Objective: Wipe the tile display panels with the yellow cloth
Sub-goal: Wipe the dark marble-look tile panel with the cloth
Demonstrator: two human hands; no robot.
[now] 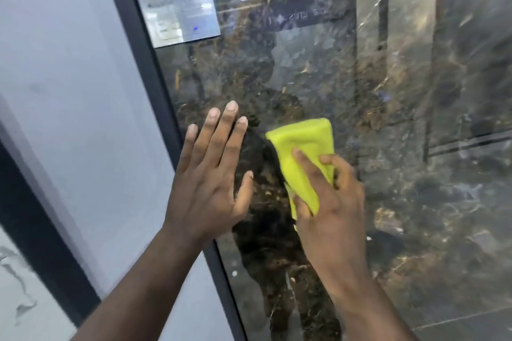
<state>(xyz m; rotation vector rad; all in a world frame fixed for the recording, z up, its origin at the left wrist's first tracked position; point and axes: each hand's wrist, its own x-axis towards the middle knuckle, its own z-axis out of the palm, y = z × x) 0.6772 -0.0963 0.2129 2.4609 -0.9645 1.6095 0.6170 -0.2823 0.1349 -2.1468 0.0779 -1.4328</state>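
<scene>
A glossy dark marble tile panel (388, 97) fills the middle and right of the view, mirroring the room. Against it my right hand (329, 202) grips a folded yellow cloth (304, 144), with the forefinger laid along the cloth and the other fingers curled round its lower edge. My left hand (210, 171) lies flat with straight spread fingers on the panel's left part, just left of the cloth, its heel over the dark frame.
A dark frame strip (155, 86) runs down the panel's left edge. Beyond it stands a pale grey panel (72, 69), then another dark strip (36, 230) and a white veined tile (19, 299). A label sticker (180, 19) sits at the dark panel's upper left.
</scene>
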